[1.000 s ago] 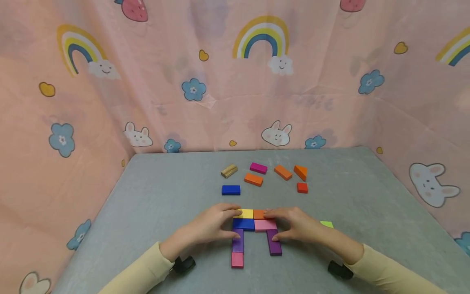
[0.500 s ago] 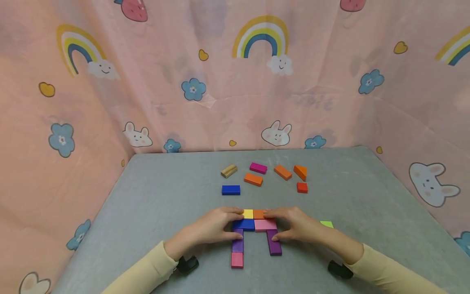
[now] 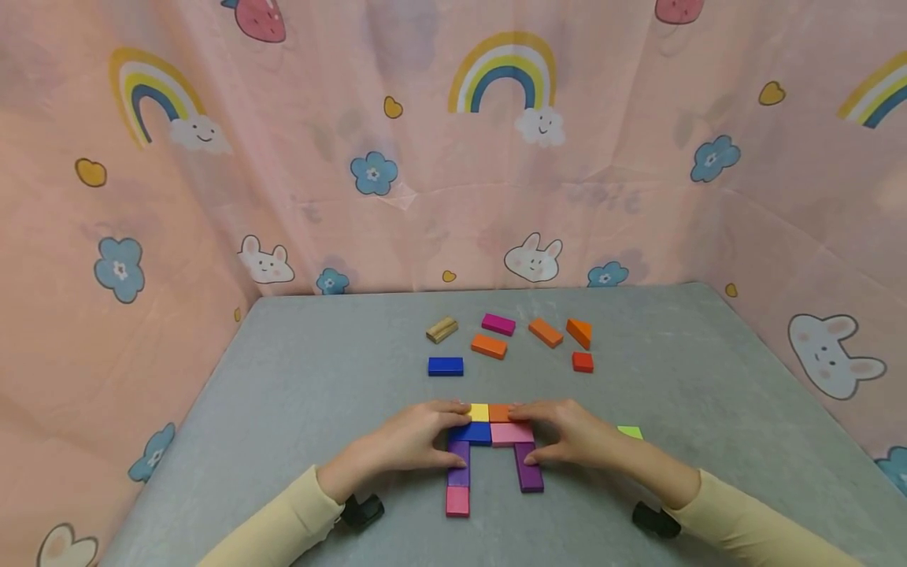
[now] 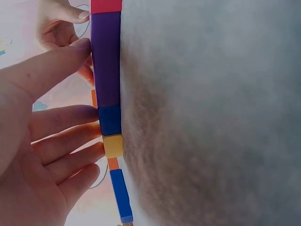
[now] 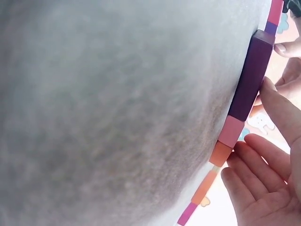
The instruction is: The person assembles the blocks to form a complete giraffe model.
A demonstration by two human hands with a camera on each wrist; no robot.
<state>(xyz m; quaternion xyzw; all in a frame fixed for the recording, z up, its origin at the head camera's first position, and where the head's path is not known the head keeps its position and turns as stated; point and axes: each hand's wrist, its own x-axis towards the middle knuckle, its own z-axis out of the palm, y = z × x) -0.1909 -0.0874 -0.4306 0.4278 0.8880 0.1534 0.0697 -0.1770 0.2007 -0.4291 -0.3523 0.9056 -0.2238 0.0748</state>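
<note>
Flat coloured blocks lie together in an arch shape in the head view. Yellow [image 3: 479, 412] and orange [image 3: 499, 413] blocks form the far row, with blue [image 3: 471, 433] and pink [image 3: 512, 434] blocks in front. The left leg is a violet block [image 3: 460, 474] and a rose block [image 3: 457, 502]; the right leg is a dark purple block [image 3: 530, 476]. My left hand [image 3: 404, 437] lies over the left side, fingers relaxed, thumb on the violet block and fingertips by the yellow and blue ones. My right hand [image 3: 581, 435] touches the orange and pink blocks, its thumb on the dark purple block.
Farther back lie a loose blue block [image 3: 446, 367], a wood-coloured piece [image 3: 442, 329], a magenta block [image 3: 499, 324], two orange blocks, an orange triangle [image 3: 581, 332] and a red block [image 3: 583, 362]. A lime-green piece [image 3: 630, 432] is partly hidden behind the right forearm.
My left hand has shifted slightly to the right, its fingers reaching farther over the yellow and blue blocks. The right hand and the blocks look unmoved.
</note>
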